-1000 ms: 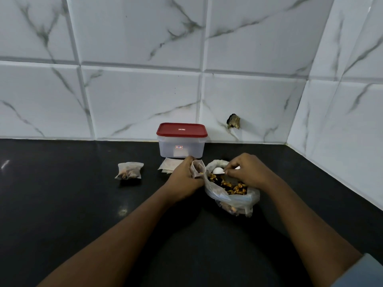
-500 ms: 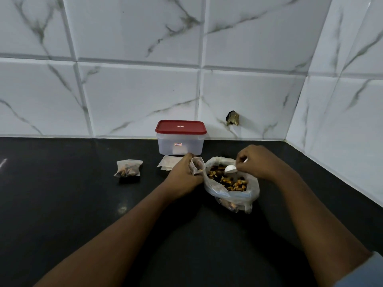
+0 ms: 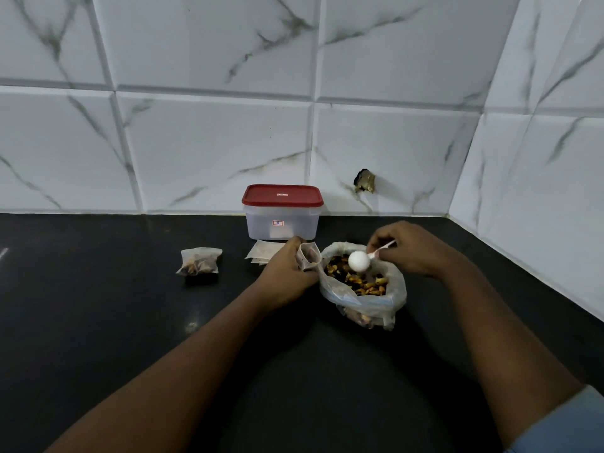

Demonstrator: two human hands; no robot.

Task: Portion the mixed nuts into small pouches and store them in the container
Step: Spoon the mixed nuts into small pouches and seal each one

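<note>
On a black counter [image 3: 98,305] set against a white marbled tile wall [image 3: 196,142], the person works at a clear bag [image 3: 369,305] whose rim is rolled down and open. Mixed nuts [image 3: 358,280] fill the bag, brown and yellow pieces showing through its mouth. The left hand [image 3: 286,276] grips a small pouch [image 3: 309,256], fingers and thumb curled round it. It holds the pouch upright with its mouth open and touching the bag's left rim. A few nuts seem to lie inside the pouch, though that is hard to make out. The right hand [image 3: 410,248] pinches the handle of a white spoon [image 3: 359,260] between curled fingers and thumb. The spoon's round bowl hangs over the bag's mouth, just beside the pouch; whether it carries nuts cannot be told

Behind the hands, close to the wall, stands the container [image 3: 281,220], a clear tub with its red lid [image 3: 282,195] on. Just in front of it a few flat empty pouches [image 3: 261,251] lie stacked on the counter, partly hidden by the left hand. Left of those, and apart from them, a filled pouch [image 3: 199,261] lies on the counter with nuts visible in it. To the right of the container, a dark broken hole [image 3: 364,181] marks the wall. A pale sleeve [image 3: 562,426] shows on the right arm at the lower right corner
</note>
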